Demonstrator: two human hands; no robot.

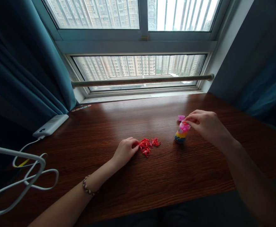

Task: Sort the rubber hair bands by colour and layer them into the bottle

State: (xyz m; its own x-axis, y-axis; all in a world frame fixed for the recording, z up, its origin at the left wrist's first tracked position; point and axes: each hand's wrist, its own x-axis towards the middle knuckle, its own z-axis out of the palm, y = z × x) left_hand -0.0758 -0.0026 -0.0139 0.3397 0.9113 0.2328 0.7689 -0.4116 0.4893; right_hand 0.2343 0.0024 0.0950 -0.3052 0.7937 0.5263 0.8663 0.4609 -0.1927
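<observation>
A loose pile of small red rubber bands [146, 146] lies on the brown wooden table. At its left edge my left hand [126, 149] rests with thumb and fingers pinched together on some of the bands. To the right, a small clear jar [182, 131] stands tilted, with layers of blue, yellow and pink in it. My right hand [202, 123] is over the jar's mouth, fingertips closed on a few red bands right at the rim. Just behind the jar sits a pink cap [181, 118].
A white power bank [51, 125] with looping white cable [40, 164] lies on the left by the blue curtain [29, 56]. Behind the table [128, 116] are a window and a horizontal rail [142, 81]. Small pale round marks [81, 108] show at the back left corner.
</observation>
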